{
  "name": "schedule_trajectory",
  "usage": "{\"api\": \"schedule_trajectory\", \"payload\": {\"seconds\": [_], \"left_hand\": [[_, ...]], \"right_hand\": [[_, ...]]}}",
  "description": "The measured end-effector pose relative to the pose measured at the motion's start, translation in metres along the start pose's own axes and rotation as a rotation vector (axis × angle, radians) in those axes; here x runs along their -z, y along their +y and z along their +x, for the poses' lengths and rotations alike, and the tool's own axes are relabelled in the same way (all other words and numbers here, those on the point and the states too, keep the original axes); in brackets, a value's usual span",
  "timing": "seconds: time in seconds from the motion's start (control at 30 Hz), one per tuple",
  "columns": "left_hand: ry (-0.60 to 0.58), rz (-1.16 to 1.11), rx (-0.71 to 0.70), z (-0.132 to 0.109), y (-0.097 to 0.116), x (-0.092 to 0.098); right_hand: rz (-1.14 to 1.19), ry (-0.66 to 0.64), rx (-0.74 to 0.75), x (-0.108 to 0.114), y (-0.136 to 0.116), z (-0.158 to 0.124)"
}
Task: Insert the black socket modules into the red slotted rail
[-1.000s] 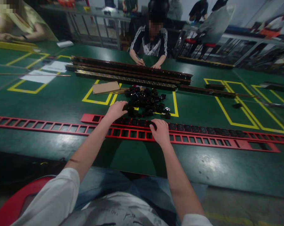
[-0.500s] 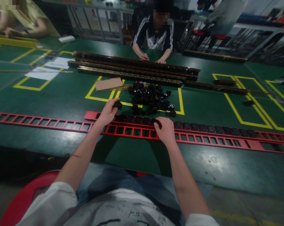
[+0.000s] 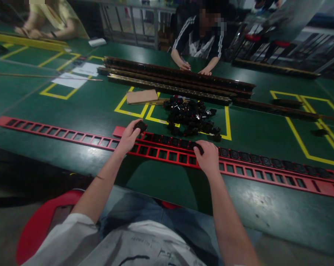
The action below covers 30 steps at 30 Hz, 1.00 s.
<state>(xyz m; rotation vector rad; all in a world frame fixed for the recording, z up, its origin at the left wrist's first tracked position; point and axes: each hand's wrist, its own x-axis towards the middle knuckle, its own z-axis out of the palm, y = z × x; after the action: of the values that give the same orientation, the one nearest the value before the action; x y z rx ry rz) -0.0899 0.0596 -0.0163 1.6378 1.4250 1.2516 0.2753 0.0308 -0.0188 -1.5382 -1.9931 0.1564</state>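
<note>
My left hand is closed on a black power socket, holding it just above the left end of the far red strip. Black sockets sit in a row along that strip's openings. Farther right, my right hand curls its fingers around another black socket at the strip; the fingers partly hide it. A second red strip, with open square slots, lies alongside on the near side. Beyond my hands is a loose pile of black sockets.
Long dark metal rails lie across the green table. Cardboard rests left of the pile, and white papers lie farther left. A person sits opposite, hands on the table; another person sits at far left.
The view has swung left, so the scene sits farther right. My left hand still holds its socket near the strip's left end; my right hand stays on the row.
</note>
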Motion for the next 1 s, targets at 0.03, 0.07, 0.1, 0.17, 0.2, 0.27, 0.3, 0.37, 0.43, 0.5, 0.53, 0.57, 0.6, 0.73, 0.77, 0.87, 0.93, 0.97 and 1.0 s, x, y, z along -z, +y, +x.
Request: {"api": "schedule_trajectory", "payload": {"seconds": [0.03, 0.07, 0.1, 0.17, 0.2, 0.27, 0.3, 0.37, 0.43, 0.5, 0.53, 0.57, 0.6, 0.73, 0.77, 0.87, 0.93, 0.97, 1.0], "left_hand": [[0.012, 0.001, 0.018, 0.0, 0.001, -0.001], [0.018, 0.006, 0.034, 0.0, 0.002, -0.001], [0.02, 0.013, 0.046, 0.001, 0.003, -0.001], [0.016, 0.034, 0.055, 0.002, 0.003, -0.001], [0.012, 0.042, 0.056, 0.002, 0.002, 0.0], [0.005, 0.037, 0.058, 0.002, 0.0, 0.001], [0.003, 0.023, 0.062, 0.002, -0.002, 0.001], [0.005, -0.016, 0.07, 0.002, -0.005, 0.001], [0.009, -0.044, 0.066, 0.001, -0.006, 0.001], [0.003, -0.052, 0.05, 0.001, -0.005, 0.001], [-0.002, -0.054, 0.041, 0.001, -0.004, 0.001], [-0.009, -0.057, 0.035, 0.001, -0.003, 0.001], [-0.016, -0.06, 0.034, 0.001, -0.002, 0.001], [-0.03, -0.055, 0.052, 0.0, 0.002, 0.002], [-0.031, -0.045, 0.055, 0.0, 0.003, 0.001], [-0.026, 0.003, 0.05, 0.0, 0.005, 0.001], [-0.023, 0.039, 0.048, 0.0, 0.003, 0.0], [-0.017, 0.048, 0.048, 0.0, 0.0, -0.001], [-0.008, 0.041, 0.049, 0.001, -0.003, -0.001]], "right_hand": [[-0.002, 0.002, 0.001, 0.0, 0.0, 0.0], [-0.005, 0.003, 0.002, 0.0, 0.0, 0.0], [-0.008, 0.005, 0.003, 0.0, 0.0, 0.0], [-0.012, 0.011, 0.003, 0.0, -0.001, 0.0], [-0.014, 0.014, 0.003, -0.001, -0.001, 0.0], [-0.016, 0.016, 0.004, -0.001, -0.001, 0.0], [-0.017, 0.016, 0.003, -0.001, -0.001, 0.0], [-0.022, 0.014, 0.0, -0.001, -0.001, 0.0], [-0.028, 0.013, -0.001, -0.001, -0.002, 0.001], [-0.032, 0.01, 0.004, 0.0, -0.002, 0.001], [-0.033, 0.01, 0.007, 0.0, -0.002, 0.001], [-0.033, 0.009, 0.009, 0.0, -0.002, 0.001], [-0.034, 0.009, 0.008, 0.0, -0.002, 0.001], [-0.032, -0.003, -0.002, 0.0, -0.003, 0.001], [-0.029, -0.005, -0.004, 0.0, -0.003, 0.001], [-0.021, -0.003, -0.009, 0.001, -0.004, 0.001], [-0.023, -0.003, -0.008, 0.001, -0.005, 0.001], [-0.025, -0.003, -0.007, 0.001, -0.005, 0.001], [-0.027, -0.002, -0.007, 0.001, -0.005, 0.001]]}}
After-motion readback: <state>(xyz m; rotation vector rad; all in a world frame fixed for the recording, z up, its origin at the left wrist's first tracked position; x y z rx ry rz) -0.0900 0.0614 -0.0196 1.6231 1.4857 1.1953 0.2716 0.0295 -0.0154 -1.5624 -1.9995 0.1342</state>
